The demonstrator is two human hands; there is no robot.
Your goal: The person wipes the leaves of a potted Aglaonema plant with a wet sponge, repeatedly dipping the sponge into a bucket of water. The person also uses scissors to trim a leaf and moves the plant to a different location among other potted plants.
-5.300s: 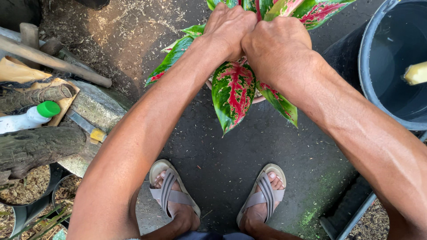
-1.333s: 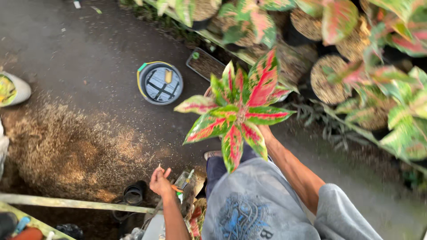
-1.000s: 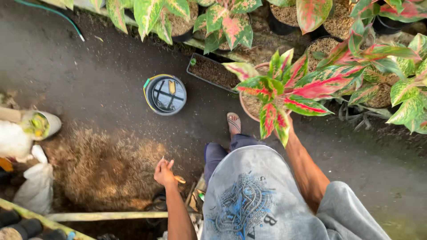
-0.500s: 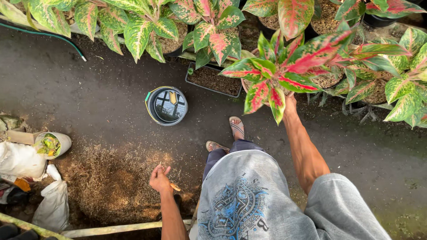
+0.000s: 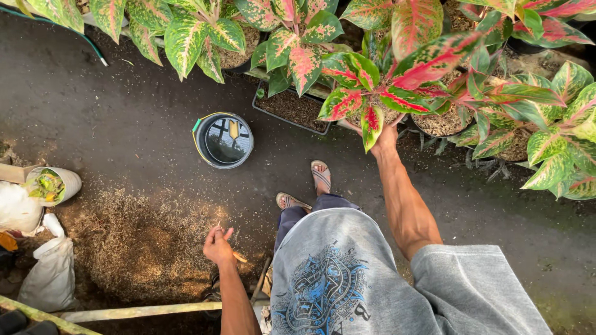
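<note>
My right hand (image 5: pixel 386 138) grips the base of a potted plant with red-and-green leaves (image 5: pixel 379 93), holding it out among the other potted plants (image 5: pixel 534 124) along the edge. My left hand (image 5: pixel 218 245) hangs loose with the fingers half spread, holding nothing that I can make out. I should keep the pot level and lower it gently between its neighbours without bending leaves. Below is dark wet ground (image 5: pixel 124 124), a bucket (image 5: pixel 223 139), and scattered husk (image 5: pixel 143 242).

One bucket (image 5: pixel 224 140), one rectangular black soil tray (image 5: pixel 293 109), two sandals (image 5: pixel 305 189), two white sacks (image 5: pixel 37 248) and one small white pot (image 5: pixel 53 185) on dark ground; the crowded red-green plants (image 5: pixel 298 43) defy an exact count.
</note>
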